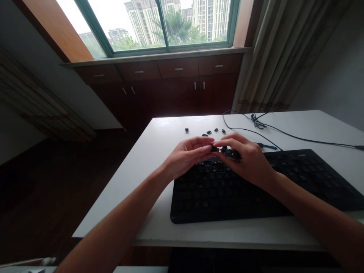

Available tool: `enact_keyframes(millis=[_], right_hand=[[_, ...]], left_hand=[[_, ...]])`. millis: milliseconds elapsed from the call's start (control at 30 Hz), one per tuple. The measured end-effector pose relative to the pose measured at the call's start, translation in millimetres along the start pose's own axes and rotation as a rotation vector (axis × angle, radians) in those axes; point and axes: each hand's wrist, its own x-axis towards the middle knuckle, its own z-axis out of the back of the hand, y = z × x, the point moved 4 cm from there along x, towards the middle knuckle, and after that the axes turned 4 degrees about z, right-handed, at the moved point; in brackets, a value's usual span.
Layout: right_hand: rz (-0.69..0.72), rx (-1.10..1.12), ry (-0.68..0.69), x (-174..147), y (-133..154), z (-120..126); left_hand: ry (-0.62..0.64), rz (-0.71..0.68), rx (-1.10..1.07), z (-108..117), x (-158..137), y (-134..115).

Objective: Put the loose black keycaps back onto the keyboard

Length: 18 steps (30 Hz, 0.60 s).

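Above the upper left part of a black keyboard [196,193], my left hand [183,155] is closed, pinching a small black keycap [214,148] between thumb and fingers. My right hand [251,157] meets it from the other side, its fingertips at the same keycap. Several more black keycaps [231,152] are tucked inside the curled right hand, partly hidden by the fingers. Bare sockets show on the keyboard just under the hands, where caps are off.
Loose black keycaps [216,129] lie on the white table [136,163] beyond the hands, one [186,130] farther left. A thin blue-and-black tool [267,146] rests behind the keyboard. A black cable [298,135] runs across the table's back right.
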Motion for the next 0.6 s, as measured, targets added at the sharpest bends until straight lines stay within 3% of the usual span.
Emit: enact_keyframes(millis=[600], right_hand=[[0.136, 0.042, -0.005, -3.0, 8.5, 3.5]], left_hand=[[0.052, -0.053, 0.2, 1.6, -2.2, -7.7]])
